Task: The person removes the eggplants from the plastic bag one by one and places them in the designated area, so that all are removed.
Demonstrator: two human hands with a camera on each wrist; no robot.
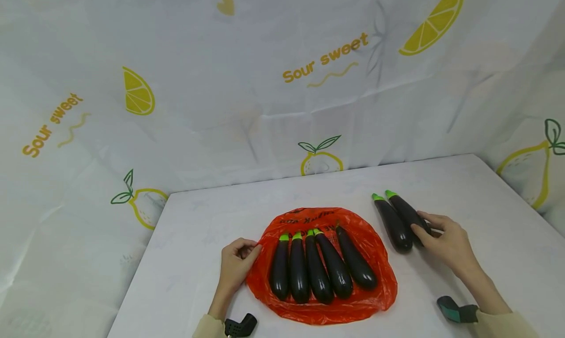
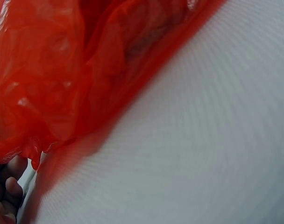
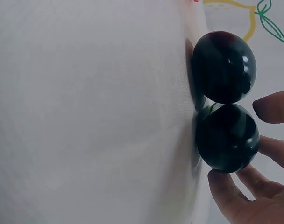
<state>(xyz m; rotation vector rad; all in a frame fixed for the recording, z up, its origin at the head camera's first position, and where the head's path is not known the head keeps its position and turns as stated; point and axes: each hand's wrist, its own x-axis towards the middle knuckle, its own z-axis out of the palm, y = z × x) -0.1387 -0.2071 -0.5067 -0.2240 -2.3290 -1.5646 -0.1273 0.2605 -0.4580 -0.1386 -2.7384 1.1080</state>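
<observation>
My left hand [image 1: 236, 262] pinches the left rim of a red plastic bag [image 1: 282, 313]; in the left wrist view the bag [image 2: 48, 70] bunches beside curled fingers [image 2: 13, 186]. On it lie several dark eggplants [image 1: 337, 269] side by side, green caps toward the back. Two more eggplants lie together to the bag's right. My right hand [image 1: 448, 242] has its fingers around the right-hand one [image 1: 408, 213], thumb on the side of its neighbour [image 1: 390, 225]. The right wrist view shows their round ends, the gripped eggplant [image 3: 228, 137] below the other [image 3: 224, 67].
A white table [image 1: 198, 220] carries everything, its back edge meeting a white curtain [image 1: 212, 107] printed with lemons and lettering. Dark wrist devices [image 1: 240, 325] sit at both sleeves.
</observation>
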